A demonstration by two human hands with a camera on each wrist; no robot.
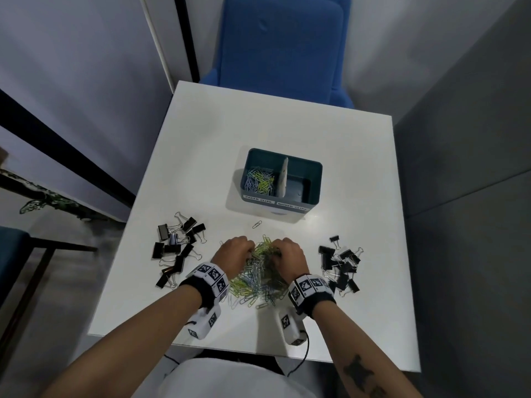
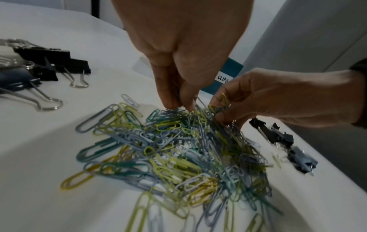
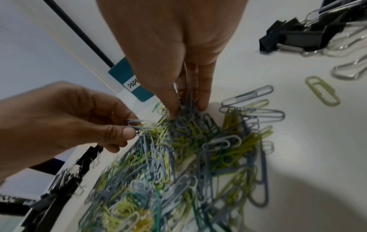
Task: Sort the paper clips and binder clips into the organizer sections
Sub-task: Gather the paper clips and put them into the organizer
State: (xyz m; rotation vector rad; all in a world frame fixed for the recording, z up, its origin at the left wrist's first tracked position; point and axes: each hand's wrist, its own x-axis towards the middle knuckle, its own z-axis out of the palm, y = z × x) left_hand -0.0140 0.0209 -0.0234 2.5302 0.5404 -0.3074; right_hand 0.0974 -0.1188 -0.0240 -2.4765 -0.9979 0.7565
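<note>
A heap of yellow-green, blue and grey paper clips point(image 1: 258, 278) lies at the table's near middle. Both hands dig into its far end. My left hand point(image 1: 246, 250) pinches a bunch of clips with curled fingers point(image 2: 174, 100). My right hand point(image 1: 280, 251) grips another bunch between thumb and fingers point(image 3: 202, 100). The teal organizer point(image 1: 314, 182) stands beyond the heap. Its left section, labelled for paper clips, holds several clips point(image 1: 260, 180); the right section shows only a bare floor. Black binder clips lie in two groups, left point(image 1: 176, 251) and right point(image 1: 342, 267).
A single paper clip point(image 1: 257, 224) lies between the heap and the organizer. A blue chair point(image 1: 281, 50) stands behind the white table point(image 1: 287, 127). Grey walls close in on both sides. The table's near edge is just behind my wrists.
</note>
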